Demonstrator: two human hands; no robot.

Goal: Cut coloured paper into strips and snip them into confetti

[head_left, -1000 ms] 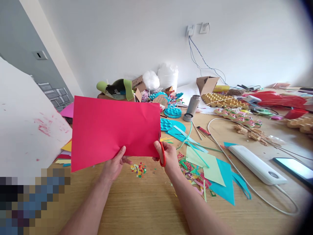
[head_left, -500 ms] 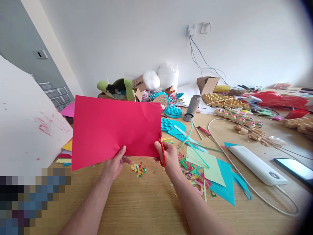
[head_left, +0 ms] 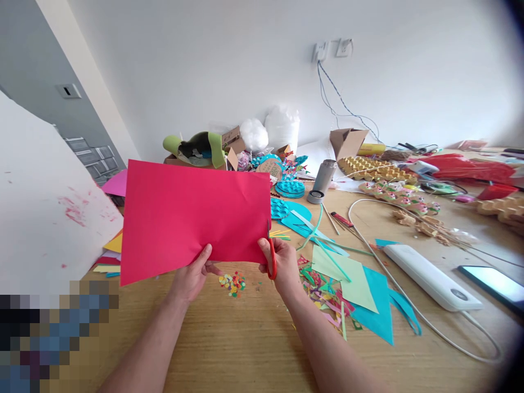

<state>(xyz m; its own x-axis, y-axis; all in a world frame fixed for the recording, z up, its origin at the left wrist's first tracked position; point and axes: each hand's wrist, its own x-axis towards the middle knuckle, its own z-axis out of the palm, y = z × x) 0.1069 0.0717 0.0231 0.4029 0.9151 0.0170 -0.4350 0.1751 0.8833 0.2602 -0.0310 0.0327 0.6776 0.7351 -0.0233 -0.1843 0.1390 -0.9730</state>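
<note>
A large sheet of red paper is held up above the table, tilted toward me. My left hand pinches its lower edge, thumb in front and fingers behind. In my right hand is a pair of scissors with orange handles. Their dark blades stand at the sheet's right edge, pointing away from me; how far they are apart is hard to see. Below the paper, on the table, lies a small heap of coloured paper dots. Coloured paper scraps are strewn to the right of my right hand.
Right of the scraps lie pale green paper, blue paper, a white power strip with its cable and a phone. A grey thermos stands farther back. Egg cartons and craft supplies line the wall.
The red sheet has shifted very slightly to the right at its left side. Both hands keep their holds, with hardly any other movement.
</note>
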